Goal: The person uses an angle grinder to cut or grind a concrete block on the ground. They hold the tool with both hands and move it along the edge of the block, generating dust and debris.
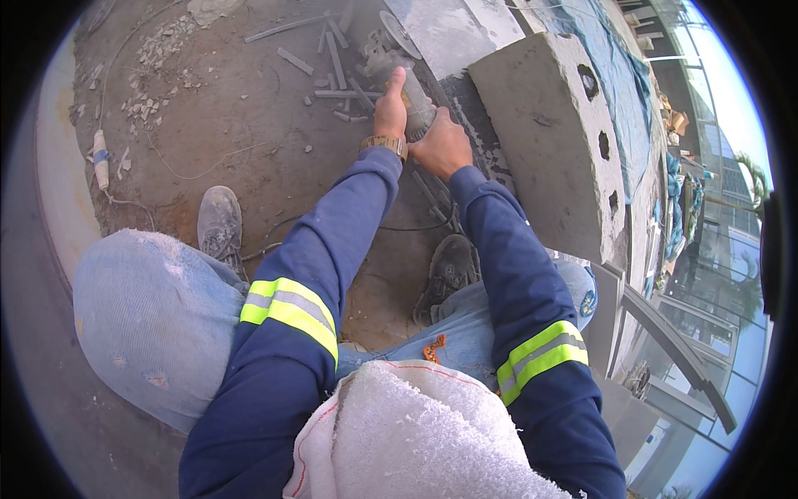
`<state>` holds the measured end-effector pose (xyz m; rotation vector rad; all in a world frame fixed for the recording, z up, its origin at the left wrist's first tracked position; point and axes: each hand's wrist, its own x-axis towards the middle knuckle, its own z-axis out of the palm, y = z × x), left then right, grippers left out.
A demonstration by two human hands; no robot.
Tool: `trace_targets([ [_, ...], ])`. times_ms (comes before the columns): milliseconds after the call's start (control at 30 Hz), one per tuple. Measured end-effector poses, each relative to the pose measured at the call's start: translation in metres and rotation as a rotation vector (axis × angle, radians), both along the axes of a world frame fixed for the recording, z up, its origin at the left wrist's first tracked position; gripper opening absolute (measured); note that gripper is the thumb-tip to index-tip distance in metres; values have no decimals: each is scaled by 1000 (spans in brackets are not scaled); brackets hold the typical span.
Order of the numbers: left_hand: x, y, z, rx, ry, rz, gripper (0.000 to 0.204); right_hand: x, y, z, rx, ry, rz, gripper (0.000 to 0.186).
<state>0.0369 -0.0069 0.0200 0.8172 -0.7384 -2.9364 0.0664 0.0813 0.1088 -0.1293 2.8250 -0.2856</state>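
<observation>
My left hand (391,112) wears a metal wristwatch and is closed on the body of a dust-coated angle grinder (418,106), thumb pointing up. My right hand (442,143) is closed on the grinder's rear part, a little lower and to the right. The grinder's pale disc (397,32) is at its far end, beside the edge of a light grey slab (453,29); I cannot tell whether they touch. Haze or dust hangs around the disc. A large concrete block (544,141) with holes in its side lies just right of my hands.
Several cut strips (295,62) and rubble (158,50) lie on the dirt ground. A cable connector (101,158) is at the left, and a cable runs under my arms. My shoes (220,224) flank my arms. A blue sheet (632,100) and metal profiles (677,349) are at the right.
</observation>
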Motion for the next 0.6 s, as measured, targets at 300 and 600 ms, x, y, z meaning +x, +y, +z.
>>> trace_targets([
  [300,-8,3,-22,6,45,24,63,-5,-1,-7,-36,35,18,88],
  [600,5,7,2,-78,20,24,65,4,3,2,0,-18,-10,79],
])
